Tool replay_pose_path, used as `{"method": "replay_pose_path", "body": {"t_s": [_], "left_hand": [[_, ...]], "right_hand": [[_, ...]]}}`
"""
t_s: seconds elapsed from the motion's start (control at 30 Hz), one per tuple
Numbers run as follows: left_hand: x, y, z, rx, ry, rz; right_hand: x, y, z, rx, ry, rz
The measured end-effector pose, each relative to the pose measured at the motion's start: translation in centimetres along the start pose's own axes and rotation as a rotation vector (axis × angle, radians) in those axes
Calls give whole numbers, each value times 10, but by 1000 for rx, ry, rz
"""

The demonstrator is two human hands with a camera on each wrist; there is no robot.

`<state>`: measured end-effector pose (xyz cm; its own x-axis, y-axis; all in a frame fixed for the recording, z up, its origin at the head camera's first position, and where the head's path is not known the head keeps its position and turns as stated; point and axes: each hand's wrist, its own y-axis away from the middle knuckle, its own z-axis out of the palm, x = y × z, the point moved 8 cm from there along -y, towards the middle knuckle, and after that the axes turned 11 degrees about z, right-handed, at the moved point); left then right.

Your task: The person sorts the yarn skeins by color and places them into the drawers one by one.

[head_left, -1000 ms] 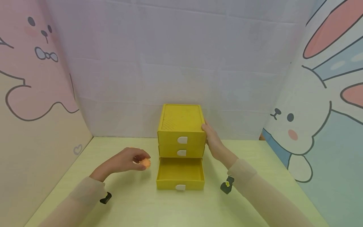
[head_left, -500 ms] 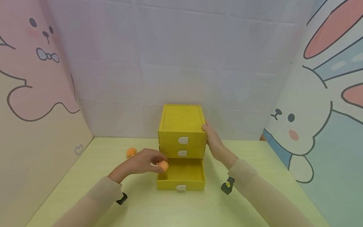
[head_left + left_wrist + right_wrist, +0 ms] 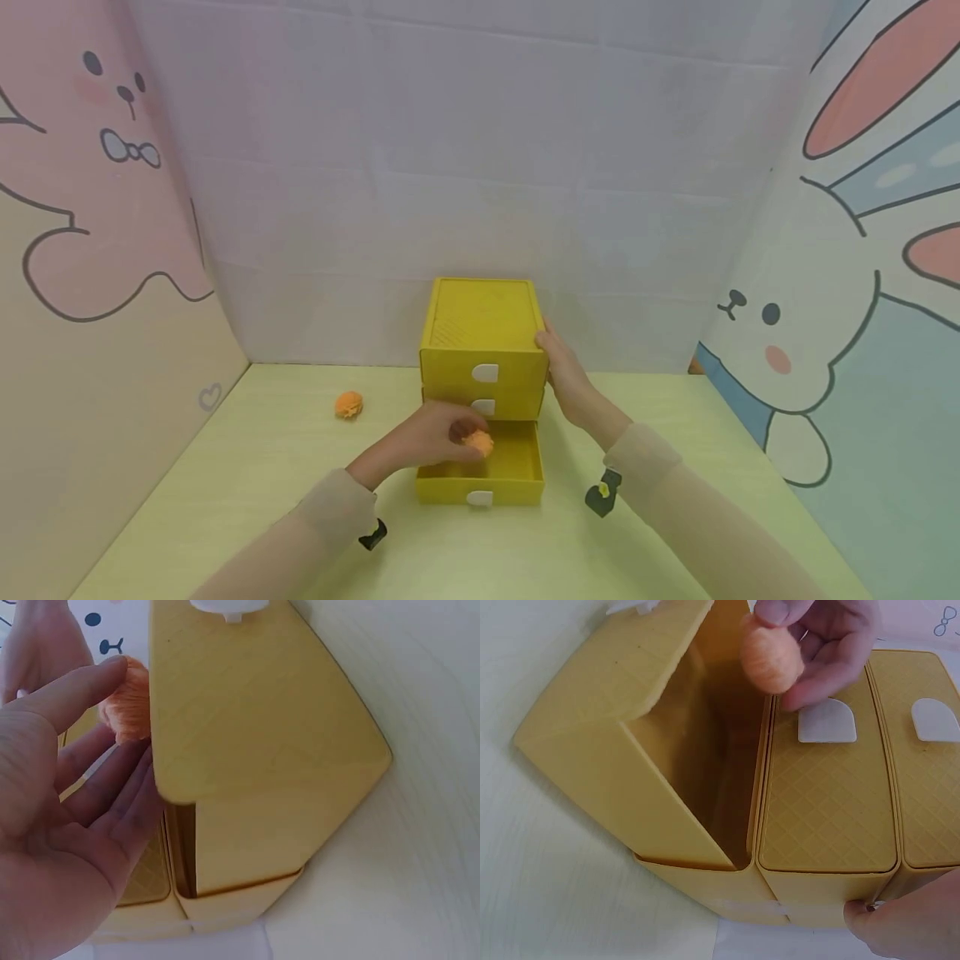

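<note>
My left hand (image 3: 427, 435) pinches a small orange yarn ball (image 3: 477, 443) between thumb and fingertips. It is over the pulled-out bottom drawer (image 3: 517, 492) of a yellow drawer unit (image 3: 483, 312). The right wrist view has the yarn ball (image 3: 771, 658) in front of the drawer's opening, and the drawer inside (image 3: 682, 727) shows bare where visible. My right hand (image 3: 573, 379) rests against the unit's right side, thumb at the top edge, fingers along the side wall. The upper two drawers are closed, each with a white tab handle (image 3: 485, 372).
A second orange yarn ball (image 3: 348, 405) lies on the pale yellow-green table (image 3: 285, 467), left of the unit. A white cloth wall (image 3: 480, 167) stands behind. Side panels with a cartoon bear (image 3: 112, 192) and a rabbit (image 3: 795, 317) bound the table.
My left hand has carried the yarn ball rightward from beside the unit to over the bottom drawer, uncovering the second ball on the table. The right hand stays put.
</note>
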<state>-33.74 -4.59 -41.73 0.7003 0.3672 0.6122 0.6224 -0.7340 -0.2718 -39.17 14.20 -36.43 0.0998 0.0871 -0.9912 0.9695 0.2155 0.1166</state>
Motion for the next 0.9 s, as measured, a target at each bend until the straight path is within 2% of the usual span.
{"method": "replay_pose_path", "body": {"t_s": [0.2, 0.47, 0.9], "left_hand": [[3, -15, 17, 20, -58, 11], [0, -25, 39, 11, -84, 10], [-5, -36, 56, -26, -81, -66]], "right_hand": [[0, 1, 0, -4, -6, -7], [-1, 1, -1, -4, -10, -15], [0, 0, 0, -14, -14, -26]]}}
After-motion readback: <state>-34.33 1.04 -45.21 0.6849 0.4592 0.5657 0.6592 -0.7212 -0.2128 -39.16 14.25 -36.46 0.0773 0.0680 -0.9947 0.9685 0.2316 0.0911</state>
